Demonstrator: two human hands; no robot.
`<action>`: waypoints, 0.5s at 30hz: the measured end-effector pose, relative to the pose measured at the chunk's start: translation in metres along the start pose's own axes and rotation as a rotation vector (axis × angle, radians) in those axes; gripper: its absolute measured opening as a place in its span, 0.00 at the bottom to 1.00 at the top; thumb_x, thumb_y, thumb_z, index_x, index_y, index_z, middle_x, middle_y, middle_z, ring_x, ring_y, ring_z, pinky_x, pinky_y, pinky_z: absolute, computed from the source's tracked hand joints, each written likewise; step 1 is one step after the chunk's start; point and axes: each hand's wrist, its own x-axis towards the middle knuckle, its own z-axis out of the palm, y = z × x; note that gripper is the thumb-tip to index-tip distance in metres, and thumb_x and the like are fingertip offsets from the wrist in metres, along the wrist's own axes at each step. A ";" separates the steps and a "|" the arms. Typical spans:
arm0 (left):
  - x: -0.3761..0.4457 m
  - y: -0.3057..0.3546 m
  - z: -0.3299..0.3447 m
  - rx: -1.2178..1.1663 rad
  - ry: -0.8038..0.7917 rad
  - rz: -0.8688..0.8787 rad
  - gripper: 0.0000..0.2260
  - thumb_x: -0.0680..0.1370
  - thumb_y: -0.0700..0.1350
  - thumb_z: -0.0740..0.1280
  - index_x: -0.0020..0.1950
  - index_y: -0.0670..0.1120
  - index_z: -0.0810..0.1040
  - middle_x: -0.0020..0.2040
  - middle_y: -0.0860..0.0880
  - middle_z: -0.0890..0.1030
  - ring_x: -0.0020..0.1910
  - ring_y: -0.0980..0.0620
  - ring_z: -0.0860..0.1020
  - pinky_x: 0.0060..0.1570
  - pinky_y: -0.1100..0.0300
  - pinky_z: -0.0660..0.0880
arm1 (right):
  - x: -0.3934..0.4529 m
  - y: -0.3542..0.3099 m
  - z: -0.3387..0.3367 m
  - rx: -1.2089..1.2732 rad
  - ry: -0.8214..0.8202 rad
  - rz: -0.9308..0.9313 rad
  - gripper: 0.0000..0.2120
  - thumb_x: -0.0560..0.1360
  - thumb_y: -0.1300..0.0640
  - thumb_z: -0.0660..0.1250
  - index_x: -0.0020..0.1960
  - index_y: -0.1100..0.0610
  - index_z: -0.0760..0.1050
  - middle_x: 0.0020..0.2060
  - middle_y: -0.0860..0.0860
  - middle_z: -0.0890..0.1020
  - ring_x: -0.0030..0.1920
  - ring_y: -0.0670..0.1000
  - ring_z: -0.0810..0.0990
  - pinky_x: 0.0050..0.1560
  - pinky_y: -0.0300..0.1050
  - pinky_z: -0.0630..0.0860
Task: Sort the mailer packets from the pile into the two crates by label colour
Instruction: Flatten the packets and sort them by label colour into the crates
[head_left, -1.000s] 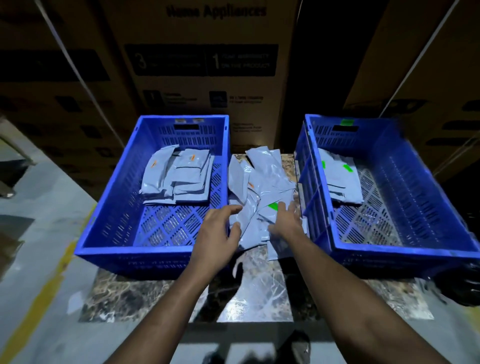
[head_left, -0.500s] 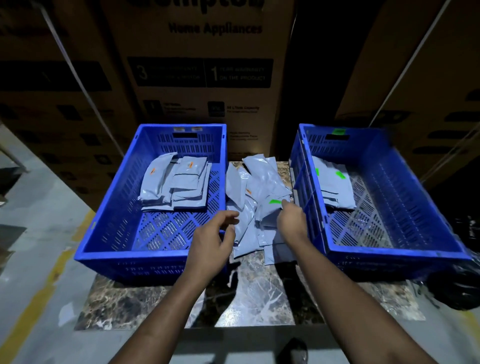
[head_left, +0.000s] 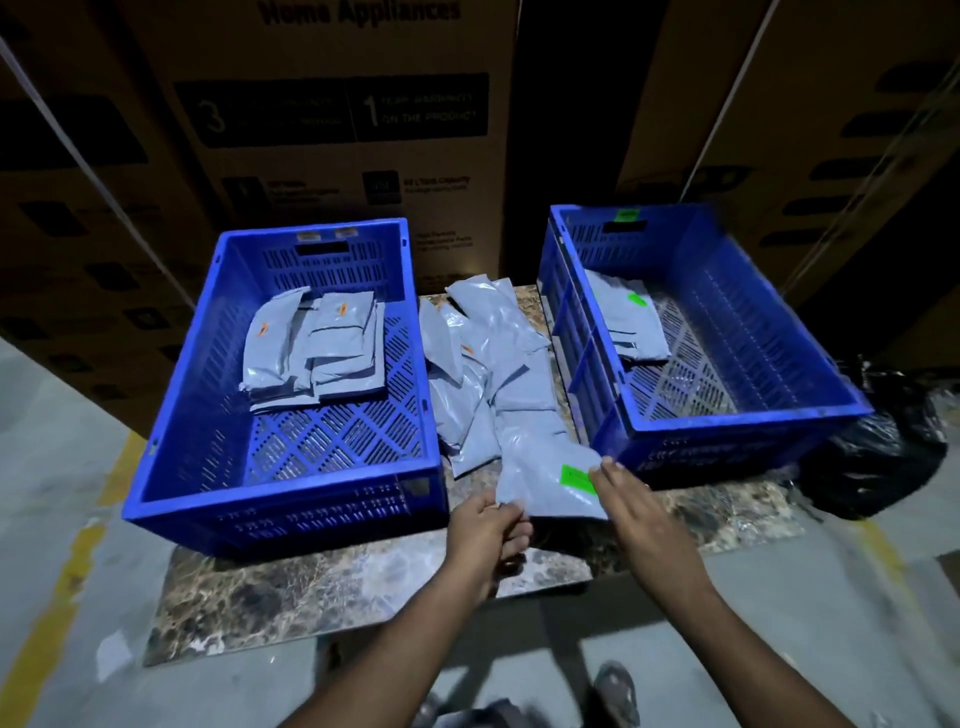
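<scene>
Two hands (head_left: 488, 525) on green-labelled packet (head_left: 545, 478), grip perhaps partial.

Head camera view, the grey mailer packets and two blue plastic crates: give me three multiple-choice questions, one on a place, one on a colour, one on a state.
1. Where does the unsorted pile of grey mailer packets lie?
A. Between the two blue plastic crates
B. Inside the left crate
C. On the floor

2. What colour is the label on the held grey packet?
A. Orange
B. Green
C. White

3. What is the left hand doing?
A. Hanging idle
B. Pressing on a crate rim
C. Pinching the held packet's corner

Answers: 1 A, the pile sits on the marble slab between the left crate and the right crate. 2 B, a green label shows beside the right hand. 3 C, its fingers close on the packet's lower corner.
</scene>
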 end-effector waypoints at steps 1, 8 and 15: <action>0.005 -0.008 0.002 0.016 0.036 0.013 0.03 0.78 0.39 0.69 0.46 0.42 0.76 0.32 0.43 0.79 0.24 0.51 0.73 0.33 0.56 0.69 | -0.005 0.005 0.006 -0.050 -0.018 -0.062 0.39 0.62 0.77 0.63 0.73 0.63 0.69 0.71 0.60 0.72 0.69 0.60 0.74 0.69 0.52 0.69; 0.022 -0.051 -0.014 0.369 0.399 0.053 0.03 0.72 0.38 0.71 0.41 0.42 0.78 0.28 0.45 0.81 0.24 0.48 0.76 0.26 0.57 0.74 | -0.042 0.031 0.069 -0.194 -0.441 -0.196 0.46 0.62 0.72 0.71 0.77 0.55 0.62 0.75 0.52 0.70 0.74 0.60 0.69 0.68 0.63 0.68; 0.009 -0.081 -0.035 0.738 0.480 0.185 0.07 0.72 0.42 0.71 0.47 0.51 0.79 0.36 0.51 0.83 0.40 0.48 0.82 0.37 0.61 0.73 | -0.055 0.047 0.070 -0.007 -0.561 -0.191 0.53 0.60 0.76 0.67 0.80 0.52 0.55 0.80 0.49 0.56 0.80 0.56 0.53 0.74 0.65 0.57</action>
